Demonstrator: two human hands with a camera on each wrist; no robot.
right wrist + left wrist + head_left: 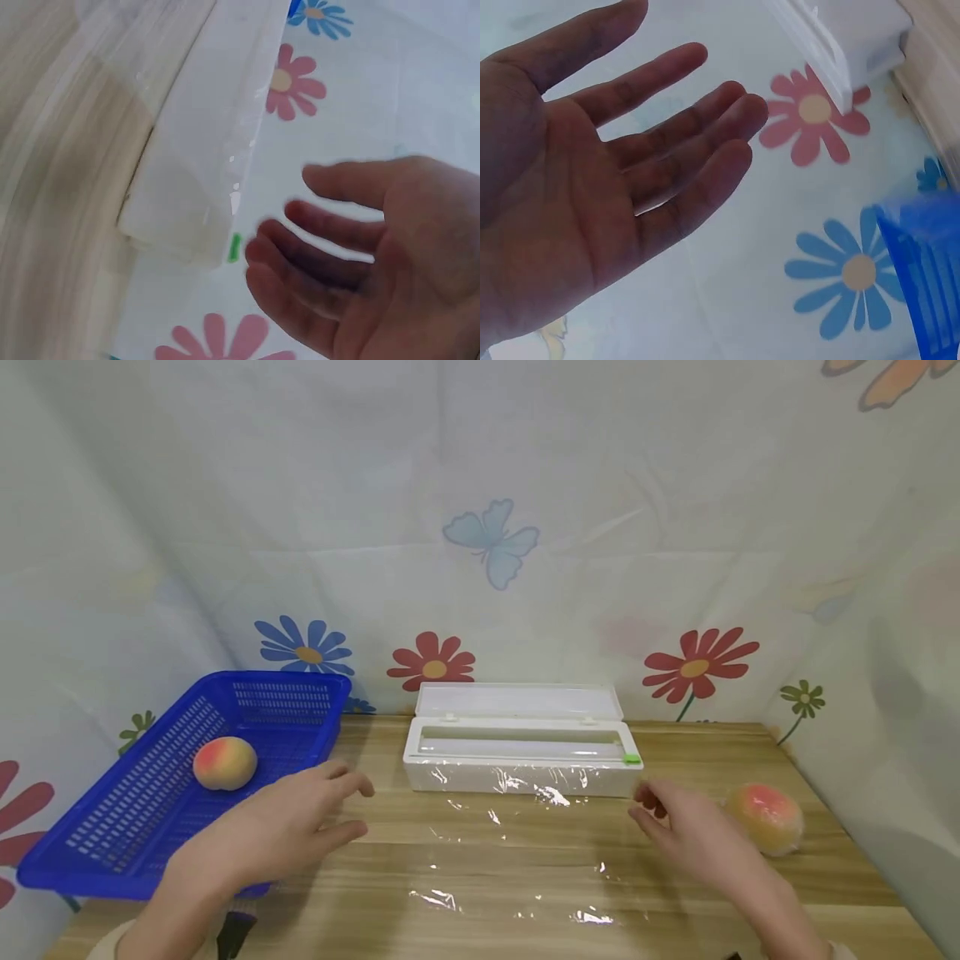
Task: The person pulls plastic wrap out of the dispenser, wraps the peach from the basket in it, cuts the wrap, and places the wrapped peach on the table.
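Observation:
A white cling film dispenser [517,778] stands with its lid raised at the back of the table, a roll inside and a green slide cutter [632,759] at its right end. Clear cling film [442,900] stretches from its front over the wood, showing as bright glints. My left hand [273,831] hovers left of the film, beside the basket, fingers spread and holding nothing. Off the dispenser's right front corner is my right hand [697,839], fingers loosely bent and thumb apart in the right wrist view. Behind it lies a peach wrapped in film [768,818].
On the left, a blue plastic basket [276,677] holds one bare peach [225,763]. A flower-printed cloth [525,610] hangs behind the wooden table [360,910] and along both sides.

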